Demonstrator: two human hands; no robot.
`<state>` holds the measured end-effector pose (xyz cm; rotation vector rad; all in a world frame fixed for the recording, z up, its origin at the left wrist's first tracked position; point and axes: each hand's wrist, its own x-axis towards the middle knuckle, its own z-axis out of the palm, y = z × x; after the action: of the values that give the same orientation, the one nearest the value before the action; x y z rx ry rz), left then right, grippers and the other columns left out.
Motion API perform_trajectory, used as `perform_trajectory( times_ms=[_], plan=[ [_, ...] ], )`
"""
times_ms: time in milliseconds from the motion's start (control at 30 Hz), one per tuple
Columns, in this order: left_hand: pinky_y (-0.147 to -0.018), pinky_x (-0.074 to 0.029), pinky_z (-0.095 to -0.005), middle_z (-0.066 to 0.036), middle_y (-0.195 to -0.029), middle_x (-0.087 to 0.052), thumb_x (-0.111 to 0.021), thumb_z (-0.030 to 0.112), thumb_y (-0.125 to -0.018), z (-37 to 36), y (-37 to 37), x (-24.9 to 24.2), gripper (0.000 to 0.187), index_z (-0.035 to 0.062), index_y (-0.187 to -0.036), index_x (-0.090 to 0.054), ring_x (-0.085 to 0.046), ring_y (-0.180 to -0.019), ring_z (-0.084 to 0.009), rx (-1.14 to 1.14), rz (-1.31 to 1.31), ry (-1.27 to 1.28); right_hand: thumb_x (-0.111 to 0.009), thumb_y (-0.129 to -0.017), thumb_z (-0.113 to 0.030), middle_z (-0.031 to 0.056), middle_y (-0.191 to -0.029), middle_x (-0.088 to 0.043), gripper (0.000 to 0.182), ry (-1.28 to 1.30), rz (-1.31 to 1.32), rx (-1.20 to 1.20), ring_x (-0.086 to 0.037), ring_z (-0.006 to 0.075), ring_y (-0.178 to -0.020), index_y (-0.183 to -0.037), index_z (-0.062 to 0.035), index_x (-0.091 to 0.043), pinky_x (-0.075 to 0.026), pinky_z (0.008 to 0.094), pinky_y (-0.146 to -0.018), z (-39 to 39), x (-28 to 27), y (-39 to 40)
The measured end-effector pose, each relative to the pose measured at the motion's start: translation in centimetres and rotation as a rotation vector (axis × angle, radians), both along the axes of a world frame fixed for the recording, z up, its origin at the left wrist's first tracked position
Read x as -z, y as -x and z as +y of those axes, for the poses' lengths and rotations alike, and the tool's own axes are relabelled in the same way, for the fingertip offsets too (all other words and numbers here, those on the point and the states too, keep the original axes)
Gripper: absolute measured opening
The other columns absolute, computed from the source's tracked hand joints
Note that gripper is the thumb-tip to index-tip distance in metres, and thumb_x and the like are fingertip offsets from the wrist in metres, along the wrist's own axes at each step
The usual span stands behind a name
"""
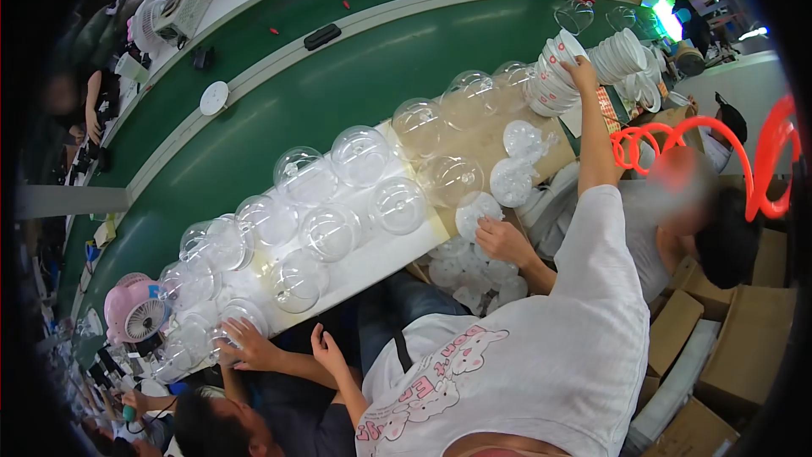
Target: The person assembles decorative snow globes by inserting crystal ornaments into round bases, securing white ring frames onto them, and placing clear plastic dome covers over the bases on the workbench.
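Note:
At the far right of the bench my right hand (579,76), arm stretched out, has its fingers closed on the edge of a stack of white round plastic pieces (554,89) with small red marks. My left hand (328,351) is held in front of my body by the bench's near edge, fingers apart and holding nothing. Clear plastic domes (359,156) stand in rows on the white-and-brown work surface (359,262) between my hands. More stacked white round pieces (617,55) lie just beyond my right hand.
On the right, a co-worker's hand (503,241) touches a clear bumpy disc (478,216) above a pile of similar pieces (474,271). Another co-worker's hand (245,345) is at domes on the left. A pink fan (135,309), red coiled hose (719,131) and cardboard boxes (744,347) surround the bench.

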<state>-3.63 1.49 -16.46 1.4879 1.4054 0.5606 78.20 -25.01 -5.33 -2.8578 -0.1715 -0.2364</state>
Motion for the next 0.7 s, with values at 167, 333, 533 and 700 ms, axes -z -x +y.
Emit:
perform_trajectory(
  times_ms=[167,333,533,700],
  plan=[
    [-0.086,-0.044,-0.0307,-0.014,-0.11,-0.059,-0.051,0.006,-0.086,0.2,-0.6,0.1,0.027,-0.0025,-0.111,-0.055,-0.056,-0.102,-0.0212,0.016,-0.002,-0.005,-0.069,-0.066,-0.046,0.0105,-0.111,-0.061,0.057,0.229,0.257,0.001,-0.055,0.0301,-0.107,-0.11,-0.011,-0.058,-0.039,0.0519,-0.089,0.3,-0.9,0.5],
    [-0.087,-0.043,-0.0308,-0.013,-0.111,-0.059,-0.051,0.005,-0.085,0.2,-0.7,0.0,0.028,-0.0021,-0.111,-0.055,-0.056,-0.103,-0.021,0.011,-0.02,0.019,-0.068,-0.067,-0.046,0.0113,-0.112,-0.06,0.056,0.394,0.132,0.048,-0.054,0.0309,-0.108,-0.11,-0.0111,-0.058,-0.038,0.0522,-0.09,1.2,-1.2,2.0],
    [-0.086,-0.043,-0.0308,-0.013,-0.111,-0.059,-0.051,0.005,-0.085,0.1,-0.5,-0.2,0.028,-0.0019,-0.112,-0.055,-0.056,-0.103,-0.0209,-0.006,-0.011,0.014,-0.067,-0.068,-0.046,0.0128,-0.115,-0.058,0.056,0.374,0.142,0.008,-0.053,0.0322,-0.11,-0.11,-0.0112,-0.058,-0.037,0.0522,-0.092,1.5,-2.4,2.0],
    [-0.085,-0.044,-0.0309,-0.013,-0.11,-0.059,-0.051,0.005,-0.085,0.0,-0.8,0.1,0.027,-0.0019,-0.111,-0.055,-0.056,-0.102,-0.0211,0.005,-0.002,0.02,-0.065,-0.069,-0.047,0.0166,-0.119,-0.055,0.062,0.402,0.35,-0.118,-0.052,0.0333,-0.111,-0.119,-0.0112,-0.054,-0.037,0.0517,-0.093,0.4,-1.3,0.5]
  ],
)
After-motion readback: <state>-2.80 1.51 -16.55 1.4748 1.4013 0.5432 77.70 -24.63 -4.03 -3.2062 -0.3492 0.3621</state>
